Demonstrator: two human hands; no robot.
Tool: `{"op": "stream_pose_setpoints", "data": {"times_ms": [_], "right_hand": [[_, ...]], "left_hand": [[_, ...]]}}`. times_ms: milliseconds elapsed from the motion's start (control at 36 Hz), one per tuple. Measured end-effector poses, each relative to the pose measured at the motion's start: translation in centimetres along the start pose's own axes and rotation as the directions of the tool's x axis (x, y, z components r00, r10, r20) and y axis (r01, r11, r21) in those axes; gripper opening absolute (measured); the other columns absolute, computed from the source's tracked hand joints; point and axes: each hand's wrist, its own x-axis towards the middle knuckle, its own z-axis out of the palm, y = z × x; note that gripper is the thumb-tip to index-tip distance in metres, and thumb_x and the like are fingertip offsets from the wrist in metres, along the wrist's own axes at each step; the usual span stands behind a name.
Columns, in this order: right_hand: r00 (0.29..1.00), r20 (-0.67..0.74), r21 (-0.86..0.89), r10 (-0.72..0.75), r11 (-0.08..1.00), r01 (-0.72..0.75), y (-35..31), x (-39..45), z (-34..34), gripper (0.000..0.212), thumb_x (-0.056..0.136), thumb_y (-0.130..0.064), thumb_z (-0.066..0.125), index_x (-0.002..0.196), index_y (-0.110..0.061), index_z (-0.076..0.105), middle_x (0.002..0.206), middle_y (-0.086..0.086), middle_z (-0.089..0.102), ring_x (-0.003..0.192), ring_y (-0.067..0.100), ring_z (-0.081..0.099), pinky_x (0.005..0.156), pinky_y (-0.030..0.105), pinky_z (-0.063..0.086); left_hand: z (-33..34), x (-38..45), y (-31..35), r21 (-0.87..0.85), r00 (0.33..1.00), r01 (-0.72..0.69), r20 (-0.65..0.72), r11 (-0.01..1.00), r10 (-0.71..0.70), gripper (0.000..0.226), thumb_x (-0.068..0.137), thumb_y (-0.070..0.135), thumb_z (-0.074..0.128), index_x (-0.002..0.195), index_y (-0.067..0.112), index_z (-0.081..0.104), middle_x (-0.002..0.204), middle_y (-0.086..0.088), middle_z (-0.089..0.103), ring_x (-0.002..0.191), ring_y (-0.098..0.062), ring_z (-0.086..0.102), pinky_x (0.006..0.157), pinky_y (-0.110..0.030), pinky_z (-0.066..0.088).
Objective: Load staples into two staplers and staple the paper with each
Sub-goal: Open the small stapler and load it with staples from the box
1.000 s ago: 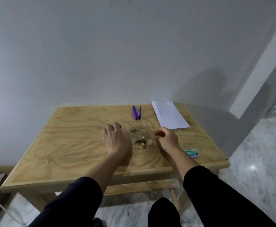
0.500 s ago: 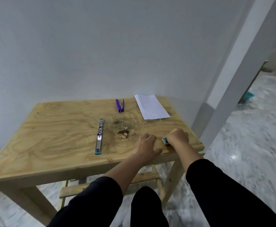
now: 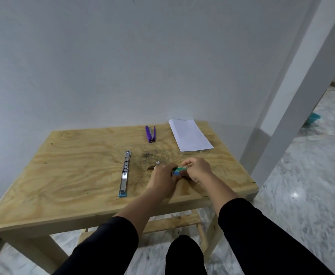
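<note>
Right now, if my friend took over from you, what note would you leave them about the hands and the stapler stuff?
Hands: left hand and right hand both hold the small green staple box just above the table. I cannot tell if the box is open yet.
Things: the silver stapler lies opened out flat, left of the hands. The purple stapler lies at the back, and the paper is at the back right.
Done: staple box picked up, silver stapler opened.
Left: load both staplers, then staple the paper with each one.
</note>
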Motion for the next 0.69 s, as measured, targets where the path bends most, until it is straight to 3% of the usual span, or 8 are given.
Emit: {"op": "stream_pose_setpoints", "data": {"times_ms": [194, 444, 583, 694], "right_hand": [[0.999, -0.014, 0.028, 0.050, 0.998, -0.050, 0.6, 1.4, -0.8, 0.023, 0.076, -0.010, 0.076, 0.097, -0.019, 0.070, 0.114, 0.007, 0.066, 0.096, 0.019, 0.055, 0.089, 0.030, 0.052], [0.998, -0.019, -0.012, 0.066, 0.998, -0.066, 1.1, 2.0, -1.5, 0.022, 0.078, -0.010, 0.075, 0.098, -0.015, 0.071, 0.113, 0.009, 0.067, 0.100, 0.021, 0.060, 0.086, 0.029, 0.053], [0.999, -0.014, -0.079, 0.038, 0.996, -0.039, 1.0, 1.9, -1.8, 0.022, 0.079, -0.011, 0.074, 0.101, -0.013, 0.071, 0.112, 0.009, 0.068, 0.096, 0.020, 0.060, 0.082, 0.027, 0.051], [1.000, -0.022, -0.163, -0.014, 0.987, 0.010, 0.7, 1.6, -1.9, 0.024, 0.080, -0.013, 0.073, 0.103, -0.013, 0.070, 0.113, 0.007, 0.067, 0.091, 0.017, 0.058, 0.077, 0.026, 0.052]], "left_hand": [[0.0, 0.2, -0.8, -0.141, 0.996, 0.085, -0.013, 0.986, -0.088, 0.043, 0.081, 0.023, 0.073, 0.121, 0.013, 0.061, 0.108, -0.006, 0.069, 0.097, -0.018, 0.063, 0.084, -0.025, 0.048], [0.0, -0.1, -1.4, -0.256, 0.994, 0.092, -0.026, 0.962, -0.102, 0.021, 0.079, 0.020, 0.072, 0.094, 0.015, 0.058, 0.082, -0.002, 0.067, 0.080, -0.017, 0.064, 0.079, -0.028, 0.056], [0.0, 0.0, -1.6, -0.268, 0.994, 0.102, -0.009, 0.958, -0.108, 0.023, 0.078, 0.021, 0.074, 0.092, 0.016, 0.056, 0.082, -0.003, 0.068, 0.081, -0.017, 0.064, 0.080, -0.032, 0.056], [0.2, -0.1, -1.7, -0.297, 0.994, 0.098, -0.020, 0.950, -0.109, 0.023, 0.078, 0.020, 0.074, 0.092, 0.016, 0.056, 0.084, -0.005, 0.069, 0.071, -0.012, 0.060, 0.073, -0.024, 0.055]]}}
